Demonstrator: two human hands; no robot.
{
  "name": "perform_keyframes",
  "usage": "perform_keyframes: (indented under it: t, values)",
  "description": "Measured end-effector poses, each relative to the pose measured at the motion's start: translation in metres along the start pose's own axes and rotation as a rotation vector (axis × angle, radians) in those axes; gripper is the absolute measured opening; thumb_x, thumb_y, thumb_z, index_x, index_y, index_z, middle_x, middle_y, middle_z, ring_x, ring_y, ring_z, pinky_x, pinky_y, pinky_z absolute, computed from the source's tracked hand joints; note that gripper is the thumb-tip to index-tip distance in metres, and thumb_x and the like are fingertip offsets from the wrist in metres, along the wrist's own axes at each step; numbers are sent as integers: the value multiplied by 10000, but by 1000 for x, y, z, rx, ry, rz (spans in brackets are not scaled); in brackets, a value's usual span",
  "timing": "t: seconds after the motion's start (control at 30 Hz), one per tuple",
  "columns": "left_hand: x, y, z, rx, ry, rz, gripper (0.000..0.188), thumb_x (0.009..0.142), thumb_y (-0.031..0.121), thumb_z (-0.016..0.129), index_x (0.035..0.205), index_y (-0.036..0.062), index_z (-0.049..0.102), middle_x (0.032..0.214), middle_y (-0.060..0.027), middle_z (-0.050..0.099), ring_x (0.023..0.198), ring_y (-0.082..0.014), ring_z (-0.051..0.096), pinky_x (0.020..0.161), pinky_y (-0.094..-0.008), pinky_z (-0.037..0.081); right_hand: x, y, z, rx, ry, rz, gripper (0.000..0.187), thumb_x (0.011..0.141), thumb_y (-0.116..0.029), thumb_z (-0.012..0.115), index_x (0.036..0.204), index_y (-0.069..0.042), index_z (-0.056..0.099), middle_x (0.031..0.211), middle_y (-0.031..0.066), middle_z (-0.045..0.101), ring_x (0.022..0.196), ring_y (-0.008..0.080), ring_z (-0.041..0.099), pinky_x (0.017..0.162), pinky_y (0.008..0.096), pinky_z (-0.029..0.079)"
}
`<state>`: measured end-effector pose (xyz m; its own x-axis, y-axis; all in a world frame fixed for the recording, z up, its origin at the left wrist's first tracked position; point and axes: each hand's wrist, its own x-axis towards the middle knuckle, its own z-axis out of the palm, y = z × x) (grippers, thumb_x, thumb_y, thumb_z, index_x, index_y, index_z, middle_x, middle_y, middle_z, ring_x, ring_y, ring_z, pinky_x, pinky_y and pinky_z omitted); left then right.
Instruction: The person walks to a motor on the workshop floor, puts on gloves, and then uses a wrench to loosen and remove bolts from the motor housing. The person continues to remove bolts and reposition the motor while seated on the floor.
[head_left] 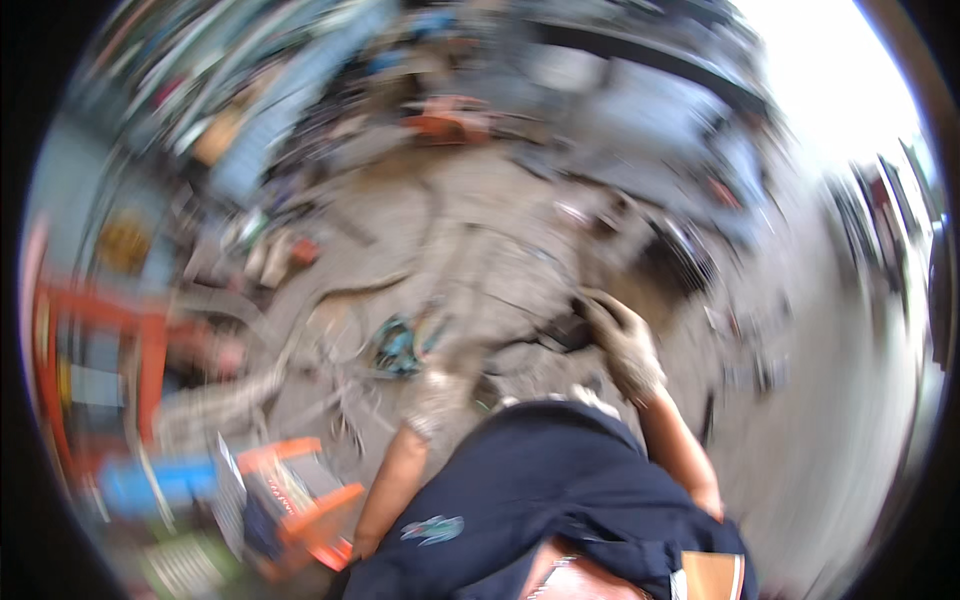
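My right hand [622,345], in a pale work glove, curls its fingers at the end of a small black object [566,332] low over the floor in front of me. Blur hides what kind of object it is; a thin dark part runs from it toward my left hand. That left hand [445,380], gloved too, reaches down closer to my body, and motion smears its fingers. Whether it touches the thin dark part I cannot tell. Just left of it lies a teal item [395,345] on the floor.
An orange and white carton [290,500] stands at lower left, near a blue cylinder [155,485] and a red-orange metal frame [150,375]. Cables or hoses [290,345] cross the floor. An orange object [448,120] and large grey sheet-like pieces [650,130] are farther off.
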<state>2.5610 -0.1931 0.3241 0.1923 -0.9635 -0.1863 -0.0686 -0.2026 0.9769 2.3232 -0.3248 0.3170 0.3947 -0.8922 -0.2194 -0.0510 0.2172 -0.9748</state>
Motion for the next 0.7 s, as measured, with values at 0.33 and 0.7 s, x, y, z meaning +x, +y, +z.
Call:
perform_keyframes:
  t: [0.33,0.7]
  values:
    - [-74,-58,-35,238,574,8,351,1004,294,612,1285,96,680,1192,-135,733,1059,-307,716,950,-401,545,71,4,107,-229,-640,36,469,1031,-369,612,1243,49,632,819,126,723,679,201,704,640,314,592]
    - [-231,-131,-67,-435,1264,-27,310,965,197,703,1252,78,703,1007,-35,729,775,-91,659,649,-251,552,53,61,284,-352,-1331,80,526,1054,-421,560,1333,24,578,890,156,733,696,217,715,652,335,597]
